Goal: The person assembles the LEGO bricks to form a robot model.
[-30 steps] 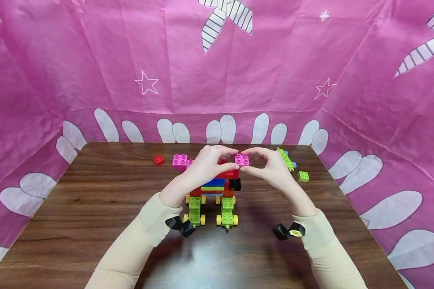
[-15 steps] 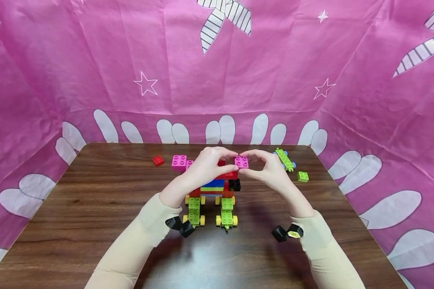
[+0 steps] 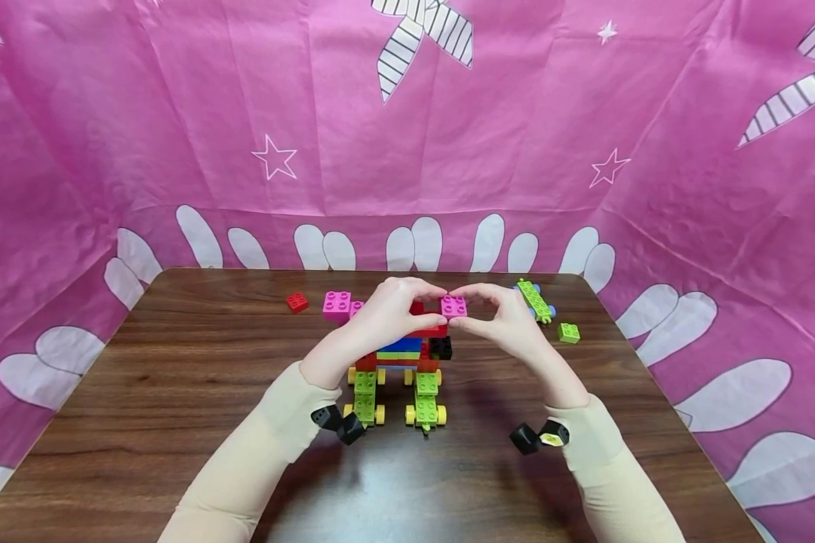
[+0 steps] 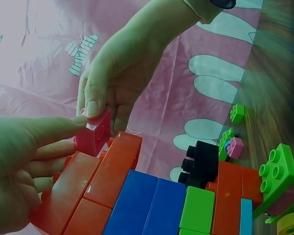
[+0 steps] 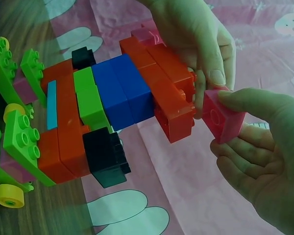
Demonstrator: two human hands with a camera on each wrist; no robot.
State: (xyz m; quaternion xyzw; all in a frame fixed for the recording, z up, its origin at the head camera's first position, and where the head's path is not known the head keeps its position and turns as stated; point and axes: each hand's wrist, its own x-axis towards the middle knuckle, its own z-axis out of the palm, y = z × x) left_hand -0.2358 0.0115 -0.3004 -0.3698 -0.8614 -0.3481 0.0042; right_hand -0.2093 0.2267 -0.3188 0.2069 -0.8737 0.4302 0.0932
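Note:
Both hands pinch a pink brick (image 3: 453, 306) between thumbs and fingertips, the left hand (image 3: 394, 309) on its left side and the right hand (image 3: 509, 320) on its right. The brick is at the upper right end of a built figure, beside the studs of its top red bricks (image 5: 166, 93). Below these the figure has blue bricks (image 5: 120, 90), a lime layer (image 5: 90, 95), more red bricks and a black brick (image 5: 107, 156). It stands on lime wheeled bases (image 3: 426, 407) with yellow wheels. The left forearm and hand cover part of its top in the head view.
Another pink brick (image 3: 336, 303) juts from the figure's upper left. A red brick (image 3: 297, 302) lies on the brown table (image 3: 176, 392) at the back left. At the back right are a lime wheeled base (image 3: 536, 300) with blue wheels and a lime brick (image 3: 569, 332). Pink cloth (image 3: 407, 166) surrounds the table.
Both hands and the pink brick have sunk very slightly toward the top of the figure. The grip looks the same, and the figure and loose pieces have not moved.

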